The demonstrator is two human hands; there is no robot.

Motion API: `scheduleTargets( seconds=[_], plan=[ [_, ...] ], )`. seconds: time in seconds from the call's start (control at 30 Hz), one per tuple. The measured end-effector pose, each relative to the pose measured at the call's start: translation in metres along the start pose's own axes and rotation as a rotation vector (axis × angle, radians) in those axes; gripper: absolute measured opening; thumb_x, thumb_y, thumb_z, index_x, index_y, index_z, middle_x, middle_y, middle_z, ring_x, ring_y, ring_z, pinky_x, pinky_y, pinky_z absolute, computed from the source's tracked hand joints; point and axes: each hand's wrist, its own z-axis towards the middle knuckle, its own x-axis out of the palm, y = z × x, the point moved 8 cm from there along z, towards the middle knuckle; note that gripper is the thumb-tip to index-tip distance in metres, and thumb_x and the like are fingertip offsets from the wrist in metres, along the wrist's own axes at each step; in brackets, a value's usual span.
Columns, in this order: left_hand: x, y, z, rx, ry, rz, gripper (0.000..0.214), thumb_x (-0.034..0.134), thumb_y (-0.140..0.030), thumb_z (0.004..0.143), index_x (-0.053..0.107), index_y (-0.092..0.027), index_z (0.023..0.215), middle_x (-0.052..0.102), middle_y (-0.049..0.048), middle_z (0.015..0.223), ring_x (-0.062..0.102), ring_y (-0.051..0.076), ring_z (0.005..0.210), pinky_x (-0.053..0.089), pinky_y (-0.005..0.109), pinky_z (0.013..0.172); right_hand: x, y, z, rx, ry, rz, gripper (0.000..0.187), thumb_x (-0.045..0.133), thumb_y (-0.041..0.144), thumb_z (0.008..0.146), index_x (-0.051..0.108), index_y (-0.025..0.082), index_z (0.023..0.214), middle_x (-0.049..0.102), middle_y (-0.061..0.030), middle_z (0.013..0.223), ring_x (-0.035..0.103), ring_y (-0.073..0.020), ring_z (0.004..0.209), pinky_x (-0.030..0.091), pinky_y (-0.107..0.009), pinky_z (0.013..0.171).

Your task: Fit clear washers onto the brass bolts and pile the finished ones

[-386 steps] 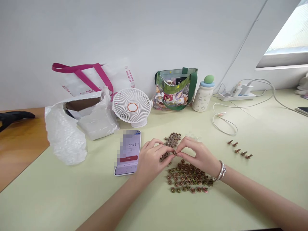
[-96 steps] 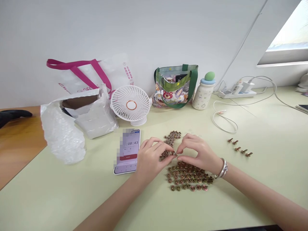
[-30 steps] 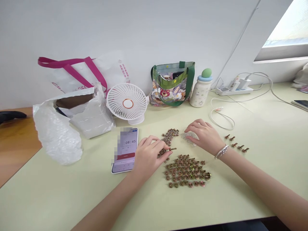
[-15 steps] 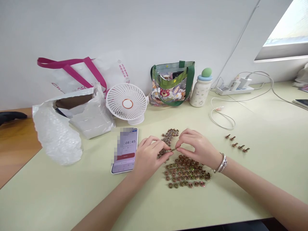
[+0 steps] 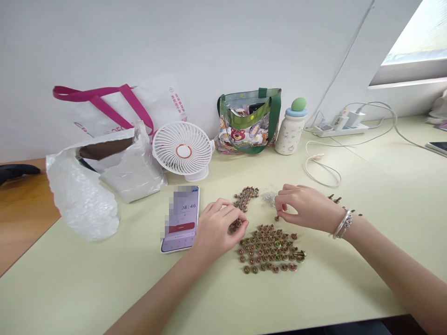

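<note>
My left hand [image 5: 217, 229] lies on the pale green table [image 5: 384, 218] with its fingers curled, the tips pinched at the near end of a heap of brass screws [image 5: 245, 197]. What they grip is hidden. My right hand [image 5: 308, 211], a silver bracelet on its wrist, hovers to the right with thumb and finger pinched on a small brass bolt [image 5: 277, 217]. Between and below the hands lies a spread of several small brass nuts [image 5: 270, 249]. A crumpled clear packet [image 5: 268, 197] lies just left of my right hand. A row of finished bolts [image 5: 334, 199] shows partly behind my right wrist.
A phone [image 5: 180, 218] showing a timer lies left of my left hand. Behind stand a white desk fan [image 5: 183, 151], a bubble-wrap bag [image 5: 84, 197], a white bag with pink handles [image 5: 115, 109], a clear cartoon tote [image 5: 249, 122], a bottle [image 5: 291, 130], a power strip [image 5: 340, 129] and a white cable [image 5: 323, 170].
My hands, joined at one bolt half a second ago, have parted. My right hand has carried the bolt to the right and my left hand has dropped onto the screw heap.
</note>
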Motion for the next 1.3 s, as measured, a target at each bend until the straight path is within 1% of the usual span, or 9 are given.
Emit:
scheduleTargets(
  seconds=[0.23,0.37,0.5,0.67,0.83,0.97,1.07,1.17,1.3],
  plan=[
    [0.001,0.002,0.0,0.001,0.002,0.001,0.009,0.054,-0.021,0.079,0.059,-0.021,0.071,0.064,-0.0029,0.071,0.051,0.017,0.081,0.041,0.031,0.071,0.003,0.008,-0.005,-0.027,0.06,0.079,0.011,0.054,0.014,0.072,0.059,0.022,0.066,0.062,0.0016,0.063,0.058,-0.0136,0.062,0.04,-0.025,0.056],
    [0.001,0.003,0.0,0.001,-0.001,0.005,0.01,0.053,-0.022,0.08,0.059,-0.021,0.071,0.064,-0.0025,0.071,0.052,0.017,0.081,0.041,0.03,0.07,0.002,0.009,-0.004,-0.024,0.058,0.115,0.012,0.053,0.021,0.078,0.06,0.024,0.069,0.063,0.0015,0.065,0.058,-0.0142,0.062,0.04,-0.026,0.057],
    [-0.001,0.001,0.0,0.007,-0.013,0.007,0.012,0.053,-0.021,0.08,0.059,-0.021,0.071,0.064,-0.0023,0.071,0.052,0.017,0.08,0.041,0.03,0.07,-0.005,0.006,0.005,-0.012,-0.081,0.17,0.013,0.049,0.025,0.084,0.06,0.023,0.077,0.063,-0.0007,0.072,0.057,-0.0149,0.066,0.043,-0.028,0.06],
    [-0.001,0.0,-0.001,0.013,-0.024,0.003,0.011,0.053,-0.021,0.08,0.058,-0.021,0.071,0.065,-0.0034,0.073,0.052,0.016,0.081,0.041,0.03,0.071,-0.008,-0.001,0.023,0.013,-0.344,0.073,0.008,0.053,0.023,0.082,0.061,0.022,0.085,0.062,-0.0058,0.091,0.049,-0.0233,0.095,0.043,-0.037,0.078],
    [-0.002,0.001,-0.002,0.019,-0.045,0.02,0.011,0.053,-0.021,0.08,0.059,-0.022,0.071,0.065,-0.0036,0.072,0.053,0.017,0.082,0.04,0.03,0.071,0.007,-0.009,0.039,0.055,-0.334,-0.019,0.005,0.057,0.024,0.079,0.061,0.022,0.082,0.061,-0.0061,0.092,0.047,-0.0243,0.097,0.043,-0.038,0.077],
    [-0.003,0.002,-0.002,0.03,-0.061,0.036,0.011,0.054,-0.022,0.08,0.06,-0.022,0.071,0.065,-0.0034,0.072,0.054,0.016,0.081,0.04,0.029,0.071,0.008,-0.011,0.04,0.05,-0.323,-0.015,0.003,0.057,0.021,0.079,0.06,0.021,0.077,0.062,-0.0059,0.087,0.049,-0.0231,0.094,0.043,-0.036,0.075],
    [-0.003,0.004,-0.002,0.008,-0.057,0.028,0.01,0.055,-0.023,0.081,0.061,-0.022,0.073,0.066,-0.0037,0.074,0.054,0.016,0.082,0.04,0.03,0.073,0.0,-0.005,0.031,0.045,-0.357,0.089,0.004,0.056,0.022,0.08,0.059,0.021,0.077,0.063,-0.0052,0.082,0.051,-0.0225,0.091,0.043,-0.037,0.075],
    [-0.002,0.009,-0.001,-0.04,-0.043,0.001,0.006,0.058,-0.028,0.08,0.062,-0.024,0.082,0.067,-0.0043,0.08,0.054,0.016,0.085,0.04,0.031,0.075,-0.008,0.006,0.017,0.037,-0.393,0.368,0.002,0.056,0.021,0.081,0.057,0.022,0.08,0.062,-0.0039,0.079,0.053,-0.0199,0.085,0.046,-0.034,0.074],
    [-0.002,0.009,-0.002,-0.054,-0.04,-0.059,0.014,0.061,-0.032,0.079,0.062,-0.027,0.092,0.068,-0.0057,0.083,0.054,0.017,0.087,0.04,0.031,0.076,-0.011,0.024,0.006,0.016,-0.399,0.647,0.002,0.055,0.019,0.081,0.056,0.021,0.081,0.061,-0.0033,0.081,0.054,-0.0172,0.083,0.047,-0.032,0.075]
  ],
)
